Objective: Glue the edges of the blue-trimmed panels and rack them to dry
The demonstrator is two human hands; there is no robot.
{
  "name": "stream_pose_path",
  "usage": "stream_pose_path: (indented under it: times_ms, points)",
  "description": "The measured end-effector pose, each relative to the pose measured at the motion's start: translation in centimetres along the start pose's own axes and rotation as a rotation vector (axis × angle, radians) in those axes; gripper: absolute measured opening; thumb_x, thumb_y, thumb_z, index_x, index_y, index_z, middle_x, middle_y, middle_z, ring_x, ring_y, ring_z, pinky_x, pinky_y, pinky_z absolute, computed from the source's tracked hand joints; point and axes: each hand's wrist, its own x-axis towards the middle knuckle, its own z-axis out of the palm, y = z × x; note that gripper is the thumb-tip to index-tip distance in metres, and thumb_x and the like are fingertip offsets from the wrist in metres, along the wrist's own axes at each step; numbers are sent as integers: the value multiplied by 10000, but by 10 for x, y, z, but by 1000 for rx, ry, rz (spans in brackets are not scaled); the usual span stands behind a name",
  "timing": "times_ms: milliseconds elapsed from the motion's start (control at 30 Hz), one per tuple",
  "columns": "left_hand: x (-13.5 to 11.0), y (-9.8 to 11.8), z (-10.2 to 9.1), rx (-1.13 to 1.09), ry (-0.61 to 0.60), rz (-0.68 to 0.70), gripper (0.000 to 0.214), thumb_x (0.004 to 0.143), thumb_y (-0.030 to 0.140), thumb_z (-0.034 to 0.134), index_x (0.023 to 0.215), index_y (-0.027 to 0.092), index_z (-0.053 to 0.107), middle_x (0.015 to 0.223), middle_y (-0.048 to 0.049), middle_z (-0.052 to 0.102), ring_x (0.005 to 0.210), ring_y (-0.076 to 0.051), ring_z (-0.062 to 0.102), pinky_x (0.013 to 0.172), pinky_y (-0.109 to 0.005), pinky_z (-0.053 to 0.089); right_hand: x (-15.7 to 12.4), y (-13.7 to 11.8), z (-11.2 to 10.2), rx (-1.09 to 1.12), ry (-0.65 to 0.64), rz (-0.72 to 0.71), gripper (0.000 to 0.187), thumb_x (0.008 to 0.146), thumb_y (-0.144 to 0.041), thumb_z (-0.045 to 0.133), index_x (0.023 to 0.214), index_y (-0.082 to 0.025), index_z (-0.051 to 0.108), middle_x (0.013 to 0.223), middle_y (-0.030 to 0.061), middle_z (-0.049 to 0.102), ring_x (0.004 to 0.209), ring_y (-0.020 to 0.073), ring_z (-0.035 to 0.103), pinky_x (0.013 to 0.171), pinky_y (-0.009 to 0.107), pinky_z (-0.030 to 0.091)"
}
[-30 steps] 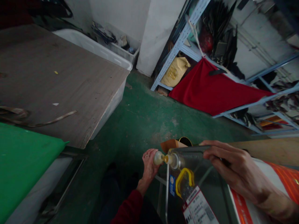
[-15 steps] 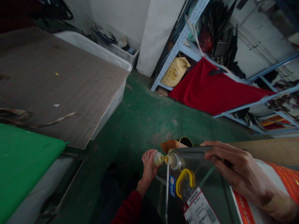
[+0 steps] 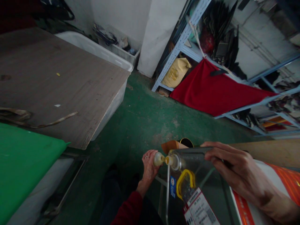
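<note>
- The jug (image 3: 199, 170) is clear plastic and lies tilted at 5 o'clock; yellow liquid shows in its neck.
- A small bottle (image 3: 158, 158), yellowish inside, touches the jug's mouth at 6 o'clock.
- The jug has a yellow handle (image 3: 185, 182) and a white label (image 3: 199, 207).
- The right hand (image 3: 234, 168) grips the jug; the left hand (image 3: 148, 167) is closed around the bottle.
- At 11 o'clock, a board (image 3: 58, 87) covers a white bin (image 3: 112, 59).
</note>
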Motion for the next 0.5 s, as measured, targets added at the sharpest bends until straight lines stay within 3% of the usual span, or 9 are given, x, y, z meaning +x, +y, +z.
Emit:
stream_pose_path:
  times_ms: [267,500]
  points:
    - [0,1,-2,7,-28,-22,552,695,385,710,1176,191,519,1138,-117,599,1123,-302,525,958,-458,361,3,1,0,-25,-2,-69,171,845,-158,451,826,-233,603,1021,70,668,927,208,656,789,339,517]
    - [-1,1,-2,11,-26,-38,554,697,400,708,1177,194,525,1146,-119,597,1134,-309,520,958,-459,358,4,-2,0,-31,-1,-30,183,850,-178,437,807,-237,605,1029,53,670,921,205,655,806,350,504]
